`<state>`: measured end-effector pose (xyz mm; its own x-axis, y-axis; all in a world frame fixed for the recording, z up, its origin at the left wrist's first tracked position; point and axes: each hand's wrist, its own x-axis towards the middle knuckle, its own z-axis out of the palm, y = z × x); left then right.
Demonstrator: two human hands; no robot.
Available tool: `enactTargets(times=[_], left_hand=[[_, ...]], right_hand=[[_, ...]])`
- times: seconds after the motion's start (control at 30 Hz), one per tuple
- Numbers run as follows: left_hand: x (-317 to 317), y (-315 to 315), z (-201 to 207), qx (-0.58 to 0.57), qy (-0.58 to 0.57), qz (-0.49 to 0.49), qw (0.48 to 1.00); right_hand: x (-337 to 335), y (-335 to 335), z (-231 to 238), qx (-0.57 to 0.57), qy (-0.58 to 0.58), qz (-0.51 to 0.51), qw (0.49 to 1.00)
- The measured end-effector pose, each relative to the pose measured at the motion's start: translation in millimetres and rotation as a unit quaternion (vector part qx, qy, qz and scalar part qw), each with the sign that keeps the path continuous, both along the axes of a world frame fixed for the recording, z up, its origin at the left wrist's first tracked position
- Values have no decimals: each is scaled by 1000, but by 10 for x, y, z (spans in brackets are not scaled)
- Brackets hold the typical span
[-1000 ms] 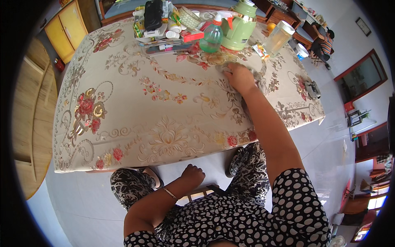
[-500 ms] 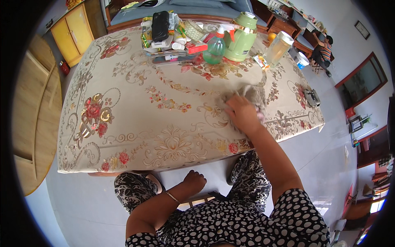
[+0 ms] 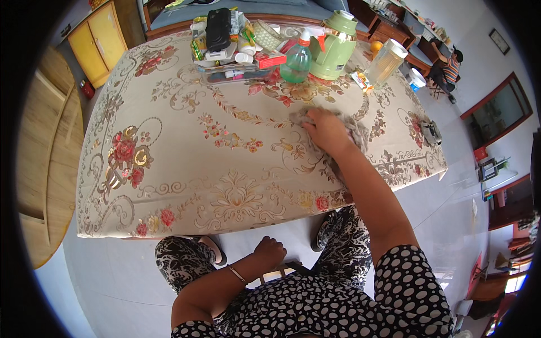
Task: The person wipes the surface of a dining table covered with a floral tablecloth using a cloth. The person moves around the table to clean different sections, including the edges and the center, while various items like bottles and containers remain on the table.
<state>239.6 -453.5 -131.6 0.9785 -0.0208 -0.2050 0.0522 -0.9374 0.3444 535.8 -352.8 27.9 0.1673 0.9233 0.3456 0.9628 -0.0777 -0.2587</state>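
My right hand [image 3: 328, 133] presses a crumpled grey-brown cloth [image 3: 356, 133] against the flowered cream tablecloth [image 3: 180, 163], right of the table's middle. The fingers are bent over the cloth, which bunches out on both sides of the hand. Below the table's near edge, my left hand [image 3: 269, 252] is closed in a loose fist above my lap, a bracelet on its wrist. Nothing shows in that fist. Beyond the cloth stand a spray bottle [image 3: 296, 61] with green liquid and a light green thermos [image 3: 335, 50].
At the far side a clear tray [image 3: 225, 76] is heaped with boxes, bottles and a black case [image 3: 218, 29]. A clear jar [image 3: 386, 63] with a white lid stands right of the thermos. A small grey object [image 3: 431, 133] lies by the right edge. Another person [image 3: 445, 67] sits farther back.
My right hand has slid slightly away from me with the cloth beneath it. The left fist stays over my lap, almost unchanged.
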Motion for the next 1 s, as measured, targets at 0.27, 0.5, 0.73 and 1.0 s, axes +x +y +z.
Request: enactTargets(times=[0.27, 0.5, 0.73, 1.0], left_hand=[[-8, 119, -37, 9, 15, 16, 1000], [-10, 165, -37, 17, 22, 33, 999], [-108, 18, -71, 16, -36, 17, 999], [-62, -6, -27, 32, -42, 9, 999]], right_hand=[[93, 458, 167, -109, -10, -135, 985], [-100, -115, -41, -6, -59, -18, 998], [-715, -820, 93, -47, -76, 72, 993], [-311, -51, 73, -22, -34, -5, 999]])
